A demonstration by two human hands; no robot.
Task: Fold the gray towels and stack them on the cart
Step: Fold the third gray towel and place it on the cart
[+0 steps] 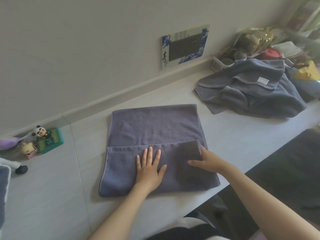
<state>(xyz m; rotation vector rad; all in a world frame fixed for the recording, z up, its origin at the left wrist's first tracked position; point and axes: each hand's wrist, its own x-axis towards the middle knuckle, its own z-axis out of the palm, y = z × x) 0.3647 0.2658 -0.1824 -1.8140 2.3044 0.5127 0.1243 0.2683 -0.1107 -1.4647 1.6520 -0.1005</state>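
Nearest the camera, two bare forearms are stretched forward over the pale table (52, 196). The left hand (149, 172) is laid flat, palm down, with its fingers spread wide on the folded-up near flap of a gray towel (155, 132); nothing is gripped by it. Just to its right, the right hand (207, 163) is set at the right end of the same flap, the thumb stretched along the top of the cloth and the fingers tucked around the flap's edge, so that the edge is pinched. The towel is spread in the middle of the table, its far part lying in a single flat layer. Further back on the right, a loose heap of gray towels (251, 90) is piled, touching a white slotted basket (218, 64) and blurred clutter behind it. At the far left edge, small toy figures (40, 135) are grouped against the wall (86, 49), on which a dark socket plate with a blue-patterned surround (185, 46) is mounted
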